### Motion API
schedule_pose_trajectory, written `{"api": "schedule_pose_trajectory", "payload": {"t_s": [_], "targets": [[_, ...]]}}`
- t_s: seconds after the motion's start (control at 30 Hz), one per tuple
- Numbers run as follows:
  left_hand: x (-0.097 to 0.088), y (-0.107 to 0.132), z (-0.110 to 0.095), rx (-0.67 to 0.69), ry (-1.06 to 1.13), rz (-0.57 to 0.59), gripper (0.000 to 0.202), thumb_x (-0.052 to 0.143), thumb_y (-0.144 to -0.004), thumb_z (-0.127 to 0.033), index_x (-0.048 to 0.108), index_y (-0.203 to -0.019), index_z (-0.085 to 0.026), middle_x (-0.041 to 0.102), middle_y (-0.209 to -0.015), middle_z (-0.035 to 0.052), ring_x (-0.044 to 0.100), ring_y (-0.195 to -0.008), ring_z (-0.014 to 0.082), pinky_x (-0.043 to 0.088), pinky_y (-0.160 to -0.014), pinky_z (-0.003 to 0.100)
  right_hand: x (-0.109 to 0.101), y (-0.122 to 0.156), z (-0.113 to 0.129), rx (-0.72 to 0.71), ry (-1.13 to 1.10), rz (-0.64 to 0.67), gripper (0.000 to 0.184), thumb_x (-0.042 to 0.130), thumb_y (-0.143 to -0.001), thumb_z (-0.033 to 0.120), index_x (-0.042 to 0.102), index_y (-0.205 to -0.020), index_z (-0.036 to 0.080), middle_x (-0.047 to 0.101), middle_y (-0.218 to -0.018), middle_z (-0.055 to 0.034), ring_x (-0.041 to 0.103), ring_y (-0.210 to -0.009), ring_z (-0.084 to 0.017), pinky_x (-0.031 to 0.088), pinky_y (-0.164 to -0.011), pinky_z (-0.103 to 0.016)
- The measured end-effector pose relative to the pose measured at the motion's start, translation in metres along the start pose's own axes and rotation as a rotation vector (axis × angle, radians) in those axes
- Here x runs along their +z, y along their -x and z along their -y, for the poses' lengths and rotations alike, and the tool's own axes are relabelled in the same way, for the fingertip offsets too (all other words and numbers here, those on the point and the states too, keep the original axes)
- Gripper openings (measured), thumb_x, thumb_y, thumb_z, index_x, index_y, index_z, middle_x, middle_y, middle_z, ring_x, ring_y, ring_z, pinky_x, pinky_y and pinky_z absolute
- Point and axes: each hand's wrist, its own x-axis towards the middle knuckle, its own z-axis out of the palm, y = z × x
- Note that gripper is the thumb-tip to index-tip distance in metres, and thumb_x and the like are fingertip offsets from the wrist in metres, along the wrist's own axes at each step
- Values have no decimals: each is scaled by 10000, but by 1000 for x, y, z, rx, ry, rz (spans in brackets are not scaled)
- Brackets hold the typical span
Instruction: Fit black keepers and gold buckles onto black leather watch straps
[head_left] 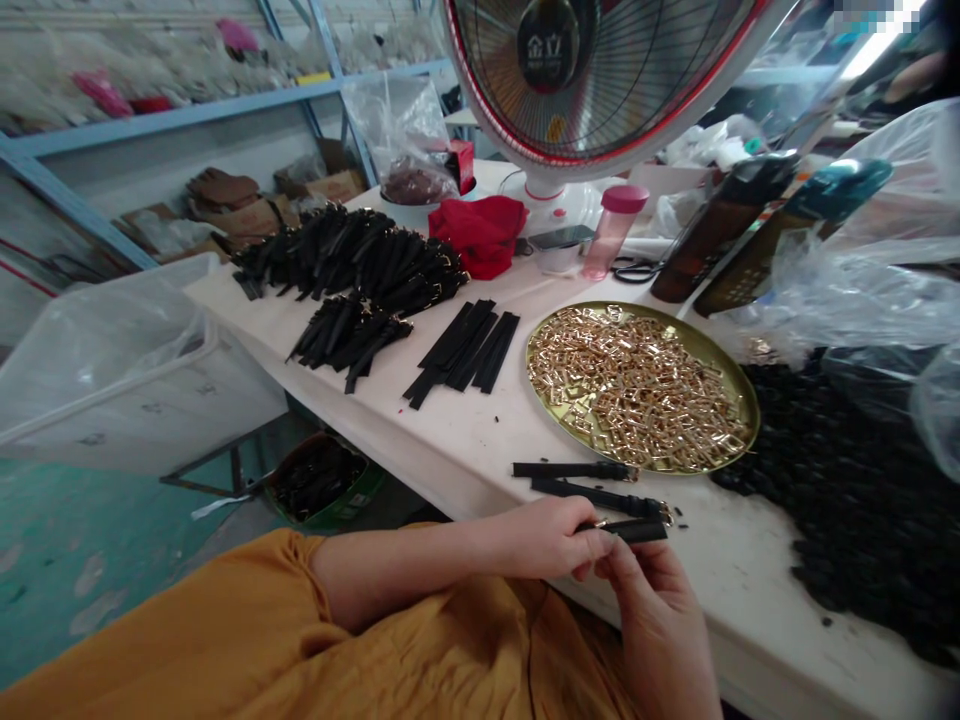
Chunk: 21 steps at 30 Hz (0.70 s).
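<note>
Close to the table's front edge, both hands pinch a black strap (636, 529) with a small gold buckle at the fingers. My left hand (551, 537) is closed round its buckle end, which the fingers partly hide. My right hand (660, 600) grips the strap from below with thumb and fingers closed. Just beyond lie two black straps with gold buckles, a nearer one (592, 494) and a farther one (562, 469). A round gold tray (534, 392) full of gold buckles (637, 385) stands behind them.
Flat black strips (469, 345) lie mid-table, with piles of buckled straps (352, 255) farther left. Small black pieces (840, 510) are heaped at right. A fan (551, 165), a pink bottle (619, 230), scissors (636, 270) and a red cloth (480, 235) stand or lie behind. A white bin (150, 400) is at left.
</note>
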Motion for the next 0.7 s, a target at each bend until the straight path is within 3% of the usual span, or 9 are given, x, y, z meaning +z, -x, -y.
{"api": "schedule_pose_trajectory", "payload": {"t_s": [0.27, 0.4, 0.5, 0.6, 0.7], "targets": [[1, -5, 2, -149, 264, 138, 145, 397, -832, -268, 414, -731, -165, 492, -584, -49, 408, -434, 48, 344, -463, 179, 2, 0, 4, -5, -31, -29, 295, 523, -764, 479, 547, -660, 204, 533, -594, 7, 476, -562, -149, 398, -569, -283], [4, -7, 6, -144, 221, 134, 102, 415, -805, -253, 445, -757, -168, 519, -606, -47, 414, -455, 55, 346, -477, 179, -4, 1, -2, -249, 294, -130, 254, 556, -751, 446, 550, -670, 206, 535, -644, -4, 484, -624, -166, 380, -604, -289], [7, -7, 6, -56, 4, 8, 111, 438, -772, -238, 504, -722, -164, 561, -666, -27, 476, -575, 80, 355, -550, 186, -10, -2, -6, -397, 439, -177, 234, 589, -723, 434, 582, -711, 200, 553, -688, -21, 503, -652, -179, 382, -621, -300], [8, -6, 1, -6, -134, -70, 145, 445, -758, -237, 538, -677, -160, 570, -688, -14, 495, -649, 101, 343, -579, 192, -13, -9, -5, -225, 273, -77, 255, 589, -723, 437, 593, -787, 190, 594, -689, -20, 542, -669, -188, 411, -622, -303], [7, -4, -4, 4, -140, -37, 168, 420, -770, -231, 547, -685, -161, 572, -706, -9, 503, -667, 107, 343, -587, 197, -15, -17, -4, -49, 74, 24, 272, 605, -706, 442, 592, -766, 177, 591, -647, -3, 544, -647, -178, 428, -618, -302]]}}
